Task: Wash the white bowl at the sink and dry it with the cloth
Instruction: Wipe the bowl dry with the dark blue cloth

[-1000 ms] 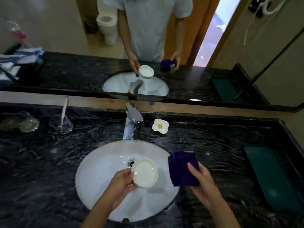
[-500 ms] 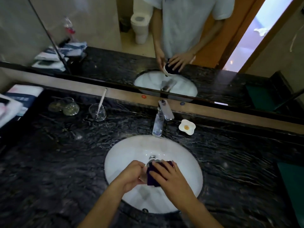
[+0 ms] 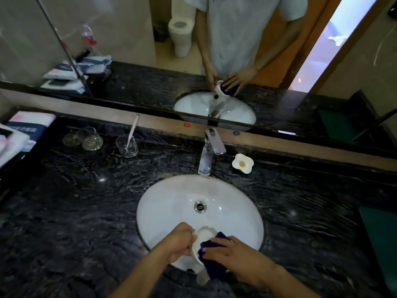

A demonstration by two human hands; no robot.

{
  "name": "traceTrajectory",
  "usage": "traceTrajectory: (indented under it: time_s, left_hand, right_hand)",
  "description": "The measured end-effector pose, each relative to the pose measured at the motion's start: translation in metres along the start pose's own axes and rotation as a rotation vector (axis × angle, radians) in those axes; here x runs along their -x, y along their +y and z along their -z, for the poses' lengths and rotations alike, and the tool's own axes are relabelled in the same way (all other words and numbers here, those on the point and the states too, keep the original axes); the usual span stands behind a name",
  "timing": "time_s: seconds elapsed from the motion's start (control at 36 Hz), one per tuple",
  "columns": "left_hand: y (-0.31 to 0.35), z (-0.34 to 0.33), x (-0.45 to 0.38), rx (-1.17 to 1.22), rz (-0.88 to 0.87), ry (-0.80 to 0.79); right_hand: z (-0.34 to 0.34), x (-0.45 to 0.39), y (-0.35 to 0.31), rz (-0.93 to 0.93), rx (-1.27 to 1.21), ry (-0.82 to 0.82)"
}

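My left hand (image 3: 179, 241) grips the rim of the small white bowl (image 3: 203, 236), which is tilted over the near edge of the white oval sink (image 3: 171, 203). My right hand (image 3: 236, 258) presses a dark purple cloth (image 3: 211, 258) into the bowl and over its right side. The cloth hides the bowl's lower right part. Both hands are close together at the sink's front. No water runs from the chrome faucet (image 3: 209, 151).
Black marble counter (image 3: 86, 211) surrounds the sink. A flower-shaped white dish (image 3: 242, 163) sits right of the faucet. A glass with a toothbrush (image 3: 126, 145) and upturned glasses (image 3: 83, 138) stand at back left, tissue packs (image 3: 19, 130) at far left. A green mat (image 3: 380, 231) lies at right. A mirror runs behind.
The right hand brought the cloth from beside the sink into the bowl. Both hands with bowl and cloth have moved nearer to me, to the sink's front edge.
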State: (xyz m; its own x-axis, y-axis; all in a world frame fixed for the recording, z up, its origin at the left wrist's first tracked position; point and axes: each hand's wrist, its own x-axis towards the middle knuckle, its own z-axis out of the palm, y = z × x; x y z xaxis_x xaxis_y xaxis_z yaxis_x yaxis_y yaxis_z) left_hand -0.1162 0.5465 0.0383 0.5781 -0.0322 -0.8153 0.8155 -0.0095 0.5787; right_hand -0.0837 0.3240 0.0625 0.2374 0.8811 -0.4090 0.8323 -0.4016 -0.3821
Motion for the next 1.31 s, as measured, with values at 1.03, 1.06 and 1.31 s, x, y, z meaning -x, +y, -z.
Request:
traceTrajectory:
  time_s: [1.03,1.06,1.31]
  left_hand:
    - [-0.011,-0.016,0.008,0.049,-0.009,0.108]
    - [-0.014,-0.017,0.008,0.045,-0.009,0.104]
    - [-0.009,-0.016,0.005,0.182,-0.046,0.098]
  right_hand:
    - [-0.02,-0.02,-0.056,-0.524,-0.749,0.29]
    - [-0.02,-0.023,-0.061,-0.598,-0.839,0.352]
    - [-0.031,-0.036,-0.056,-0.429,-0.005,0.489]
